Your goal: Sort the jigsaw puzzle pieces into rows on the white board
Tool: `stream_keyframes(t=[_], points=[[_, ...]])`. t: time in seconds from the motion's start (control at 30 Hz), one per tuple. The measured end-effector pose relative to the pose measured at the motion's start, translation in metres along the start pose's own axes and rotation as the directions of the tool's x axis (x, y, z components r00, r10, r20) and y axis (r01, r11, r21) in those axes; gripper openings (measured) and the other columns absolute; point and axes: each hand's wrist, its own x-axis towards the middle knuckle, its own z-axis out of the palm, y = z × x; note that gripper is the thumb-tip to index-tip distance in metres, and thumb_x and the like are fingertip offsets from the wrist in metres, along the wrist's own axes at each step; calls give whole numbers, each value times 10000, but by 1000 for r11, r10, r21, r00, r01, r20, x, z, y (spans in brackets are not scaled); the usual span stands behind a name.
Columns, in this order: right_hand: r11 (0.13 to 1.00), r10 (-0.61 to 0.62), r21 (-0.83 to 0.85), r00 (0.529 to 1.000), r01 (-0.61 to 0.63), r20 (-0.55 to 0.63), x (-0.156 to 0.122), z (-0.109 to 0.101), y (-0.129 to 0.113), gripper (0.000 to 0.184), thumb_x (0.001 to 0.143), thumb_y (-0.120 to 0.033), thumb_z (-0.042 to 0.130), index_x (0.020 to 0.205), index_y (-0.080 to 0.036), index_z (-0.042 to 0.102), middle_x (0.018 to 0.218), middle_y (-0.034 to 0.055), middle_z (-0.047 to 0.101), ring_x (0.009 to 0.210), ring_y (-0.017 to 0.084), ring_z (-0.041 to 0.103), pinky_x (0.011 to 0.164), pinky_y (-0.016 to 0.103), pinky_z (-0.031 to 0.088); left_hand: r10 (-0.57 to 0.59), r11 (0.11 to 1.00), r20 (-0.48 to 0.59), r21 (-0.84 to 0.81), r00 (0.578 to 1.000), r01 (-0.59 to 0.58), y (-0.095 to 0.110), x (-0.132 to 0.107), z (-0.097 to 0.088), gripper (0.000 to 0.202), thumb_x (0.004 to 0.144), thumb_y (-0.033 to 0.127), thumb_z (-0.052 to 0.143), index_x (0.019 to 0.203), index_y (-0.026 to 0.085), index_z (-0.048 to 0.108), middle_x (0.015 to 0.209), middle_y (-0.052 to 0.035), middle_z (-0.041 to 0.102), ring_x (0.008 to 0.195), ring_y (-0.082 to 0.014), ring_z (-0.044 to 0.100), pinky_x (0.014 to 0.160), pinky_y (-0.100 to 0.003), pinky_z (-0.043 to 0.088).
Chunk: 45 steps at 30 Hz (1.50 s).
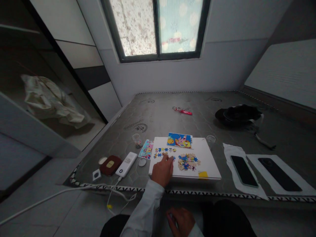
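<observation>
A white board [209, 161] lies on a bare grey mattress [160, 115]. On it are a colourful cartoon picture card [179, 140], a short row of joined blue puzzle pieces [161, 152] and a loose pile of pieces [189, 162]. My left hand [163, 170] rests on the board, knuckles up, with its fingers bent down and pinched on a puzzle piece between the row and the pile. My right hand [181, 220] lies low in my lap, fingers curled; what they hold, if anything, is hidden. A small yellow item [203, 174] sits at the board's near edge.
Left of the board are a second cartoon card [146, 149], a white power bank [126, 164] with a cable, a brown case [110, 165] and a small clear cup [136, 140]. To the right, two phones [243, 171] [278, 173] lie on white paper. A black bag [238, 114] and a red wrapper [183, 111] lie farther back.
</observation>
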Motion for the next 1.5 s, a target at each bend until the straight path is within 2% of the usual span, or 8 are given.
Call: stream_keyframes(t=[0.1, 0.27, 0.77, 0.9, 1.1, 1.23, 1.33, 1.5], points=[[1000, -6, 3, 1000, 6, -12, 1, 6, -1, 169, 894, -255, 475, 895, -281, 642, 621, -52, 646, 561, 137, 634, 615, 263, 385, 21, 998, 92, 54, 996, -26, 4, -7, 2, 401, 986, 326, 369, 1369, 319, 485, 1130, -66, 595, 783, -190, 673, 653, -305, 501], [999, -37, 0, 997, 37, 64, 2, 5, -6, 159, 898, -243, 483, 915, -283, 636, 634, -56, 663, 570, 137, 642, 631, 255, 402, -88, 992, 110, 101, 990, 77, 2, -14, 2, 454, 989, 329, 341, 1439, 325, 406, 1076, -85, 579, 787, -228, 680, 654, -335, 505], [998, -29, -63, 999, 31, 25, -1, -3, -1, 162, 897, -244, 488, 900, -280, 645, 669, -48, 687, 599, 139, 658, 638, 250, 424, -161, 986, 78, 56, 984, 157, 16, 1, 3, 482, 1003, 389, 294, 1470, 293, 365, 1293, -133, 529, 837, -216, 681, 678, -324, 508], [998, -8, -55, 999, 6, -46, 4, -28, 5, 232, 949, -272, 418, 913, -269, 647, 741, -11, 714, 655, 147, 663, 666, 260, 434, -56, 998, 29, -24, 998, 56, 19, 5, 3, 405, 1012, 390, 305, 1374, 313, 469, 1204, -69, 587, 836, -179, 674, 677, -283, 495], [994, 20, -96, 955, -50, -295, 45, -109, 40, 300, 1002, -346, 398, 966, -237, 676, 866, 37, 736, 703, 152, 648, 700, 269, 443, 50, 994, 9, -102, 999, -49, 26, 10, 10, 340, 1002, 469, 348, 1153, 319, 613, 1119, -12, 633, 831, -169, 671, 652, -269, 482], [972, 66, -185, 930, -142, -363, 86, -157, 73, 334, 1003, -407, 425, 956, -217, 696, 625, 0, 645, 579, 133, 587, 604, 246, 387, 24, 994, 4, -109, 1000, -23, 32, 14, 13, 303, 982, 470, 417, 1132, 310, 626, 1114, -5, 641, 822, -171, 674, 632, -267, 477], [956, 59, -247, 927, -159, -371, 111, -171, 94, 346, 1000, -405, 421, 944, -211, 702, 616, -3, 639, 570, 132, 566, 587, 242, 358, -3, 994, -7, -113, 1000, 2, 35, 17, 13, 320, 988, 469, 407, 1164, 309, 621, 1135, -7, 644, 832, -164, 678, 630, -263, 474], [946, 45, -280, 921, -164, -387, 118, -162, 118, 306, 983, -380, 455, 932, -218, 709, 624, -7, 655, 569, 139, 551, 588, 247, 344, 38, 993, -18, -111, 999, -40, 39, 19, 6, 330, 948, 532, 478, 1165, 329, 620, 1122, 21, 651, 844, -169, 681, 623, -266, 476]])
